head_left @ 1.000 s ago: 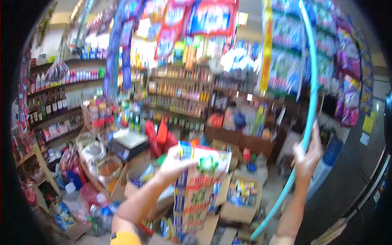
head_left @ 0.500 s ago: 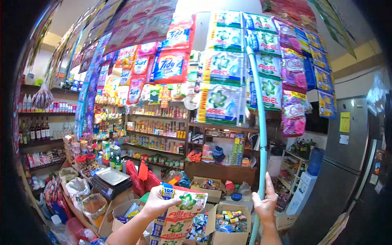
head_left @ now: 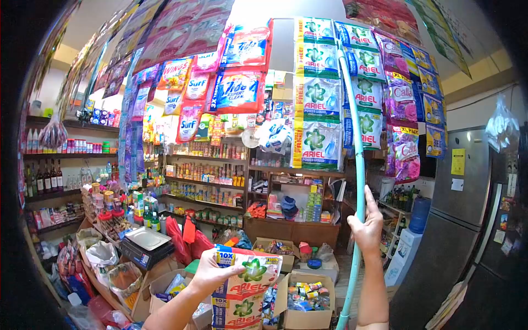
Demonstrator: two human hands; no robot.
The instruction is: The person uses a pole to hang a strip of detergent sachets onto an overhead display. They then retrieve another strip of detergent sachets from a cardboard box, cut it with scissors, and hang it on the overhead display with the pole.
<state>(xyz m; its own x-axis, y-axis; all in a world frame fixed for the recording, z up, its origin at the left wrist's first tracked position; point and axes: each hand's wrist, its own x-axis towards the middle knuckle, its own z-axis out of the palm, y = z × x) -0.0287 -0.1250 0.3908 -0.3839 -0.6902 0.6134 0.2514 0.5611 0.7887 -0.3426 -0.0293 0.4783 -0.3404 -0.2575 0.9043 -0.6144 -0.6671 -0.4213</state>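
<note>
My left hand [head_left: 212, 273] pinches the top edge of a strip of Ariel sachets [head_left: 247, 287], which hangs down past the bottom of the view. At the right, my right hand [head_left: 367, 223] is closed around a long turquoise pole [head_left: 357, 165], with the index finger pointing up along it. The pole's upper end is in front of the hanging strips, between a strip of white and green Ariel sachets [head_left: 316, 99] and a second Ariel strip [head_left: 369, 93]. Whether the tip touches either one, I cannot tell.
Tide packs [head_left: 238, 91] and purple Calla packs [head_left: 403, 151] hang overhead. A scale [head_left: 147, 240] stands at the left by open sacks. An open carton of small packets [head_left: 308, 319] sits below. Shelves line the back; a refrigerator [head_left: 459, 192] stands at the right.
The view has swung and steadied, bringing the hanging strips lower in the frame. My right hand and the pole appear higher relative to half a second ago. Both hands keep their hold.
</note>
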